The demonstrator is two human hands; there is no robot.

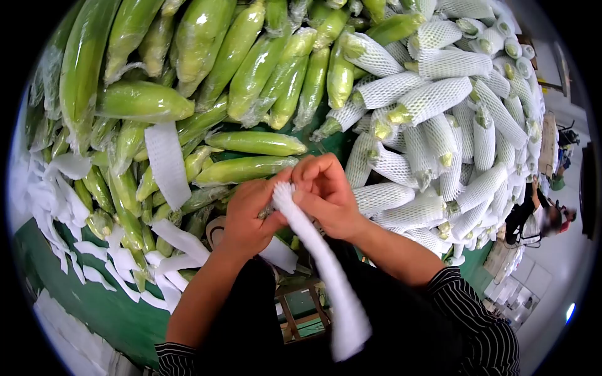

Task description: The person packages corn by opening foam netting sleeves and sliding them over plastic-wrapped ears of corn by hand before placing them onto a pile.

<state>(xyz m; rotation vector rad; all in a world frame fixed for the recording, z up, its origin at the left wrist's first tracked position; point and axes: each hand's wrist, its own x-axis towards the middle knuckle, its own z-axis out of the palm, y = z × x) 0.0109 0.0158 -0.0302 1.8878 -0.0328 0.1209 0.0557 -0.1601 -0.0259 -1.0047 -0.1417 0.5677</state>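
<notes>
A white foam net sleeve [327, 269] hangs down from my fingers, its lower end blurred. My left hand [251, 210] pinches one side of the sleeve's bunched top end. On the other side my right hand [329, 195] grips that same end between thumb and fingers. Just beyond my hands lie ears of corn in green husks [244, 169], many of them wrapped in clear film. Whether anything sits inside the sleeve's top end is hidden by my fingers.
Film-wrapped corn [144, 101] is heaped at the left and back. Corn in foam net sleeves [433, 100] is piled at the right. Loose flat sleeves [168, 166] lie among the corn and along the green surface [69, 307] at left. Another person [533, 219] is far right.
</notes>
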